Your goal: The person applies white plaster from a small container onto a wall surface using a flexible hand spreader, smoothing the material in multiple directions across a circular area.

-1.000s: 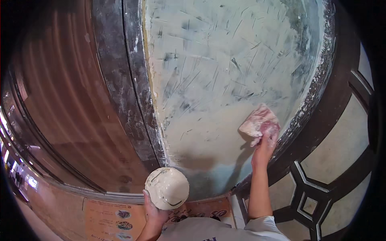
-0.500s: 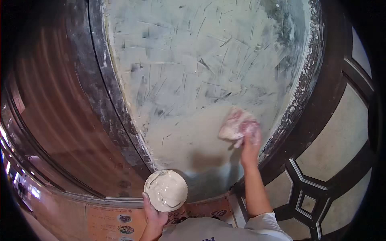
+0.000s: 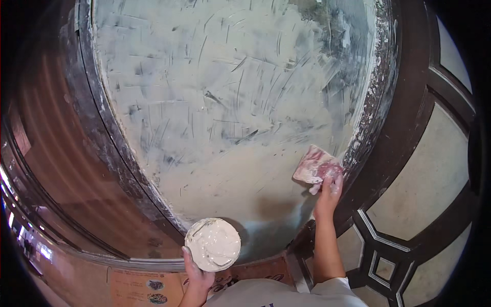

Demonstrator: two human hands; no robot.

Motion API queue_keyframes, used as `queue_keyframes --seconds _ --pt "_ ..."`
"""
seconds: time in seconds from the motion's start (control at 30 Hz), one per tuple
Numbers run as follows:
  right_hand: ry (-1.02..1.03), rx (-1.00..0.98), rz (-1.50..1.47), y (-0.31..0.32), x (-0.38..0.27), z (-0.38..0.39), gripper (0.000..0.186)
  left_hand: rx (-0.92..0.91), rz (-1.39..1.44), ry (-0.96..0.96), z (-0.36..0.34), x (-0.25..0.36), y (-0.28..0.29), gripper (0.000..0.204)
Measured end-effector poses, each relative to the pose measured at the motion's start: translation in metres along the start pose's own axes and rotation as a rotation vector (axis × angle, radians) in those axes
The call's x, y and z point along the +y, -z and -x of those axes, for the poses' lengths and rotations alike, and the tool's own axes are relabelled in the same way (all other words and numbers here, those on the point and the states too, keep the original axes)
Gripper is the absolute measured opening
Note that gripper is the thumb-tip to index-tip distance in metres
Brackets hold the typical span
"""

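Observation:
My left hand [image 3: 197, 273] grips a round tub of creamy off-white paste [image 3: 212, 243] from its left side and underneath, near the lower middle of the view. My right hand [image 3: 328, 197] is closed on a pinkish, squarish flat pad [image 3: 309, 165] smeared with white paste. That pad lies against or just over a pale panel [image 3: 225, 87], low toward its right edge; I cannot tell whether it touches. The panel has many short dark streaks, with a smoother cream coat in its lower part.
Mottled dark frame strips [image 3: 368, 120] border the panel. A glossy brown surface [image 3: 66, 174] curves at the left. Dark trim with pale inset panels [image 3: 409, 174] fills the right. An orange printed board [image 3: 133, 284] shows along the bottom.
The view has shifted, with the pale panel sliding left in the picture. The right hand's pad moved left, then slightly right and down. The tub stays low in view.

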State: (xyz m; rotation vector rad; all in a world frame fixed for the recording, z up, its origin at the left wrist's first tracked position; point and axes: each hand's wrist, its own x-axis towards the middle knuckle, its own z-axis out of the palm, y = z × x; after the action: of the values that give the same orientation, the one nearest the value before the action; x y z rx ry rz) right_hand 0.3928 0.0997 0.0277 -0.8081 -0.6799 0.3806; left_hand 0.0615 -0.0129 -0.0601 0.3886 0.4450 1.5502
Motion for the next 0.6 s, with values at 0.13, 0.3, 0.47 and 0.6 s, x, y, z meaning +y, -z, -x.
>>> queue_keyframes --seconds 0.13,0.3,0.47,0.6 --pt "0.030 -0.232 0.082 0.022 -0.005 -0.006 0.024 -0.043 -0.051 -0.023 -0.006 -0.009 -0.020 0.070" --pt "0.068 -0.448 0.225 0.050 -0.017 -0.020 0.026 -0.049 -0.008 -0.083 -0.010 -0.019 -0.041 0.067" --pt "-0.082 -0.730 0.351 0.067 -0.012 -0.035 0.022 -0.016 -0.086 -0.159 -0.015 -0.031 -0.060 0.068" --pt "0.017 -0.947 0.413 0.046 -0.021 -0.040 0.021 -0.034 -0.118 -0.220 -0.023 -0.043 -0.077 0.069"
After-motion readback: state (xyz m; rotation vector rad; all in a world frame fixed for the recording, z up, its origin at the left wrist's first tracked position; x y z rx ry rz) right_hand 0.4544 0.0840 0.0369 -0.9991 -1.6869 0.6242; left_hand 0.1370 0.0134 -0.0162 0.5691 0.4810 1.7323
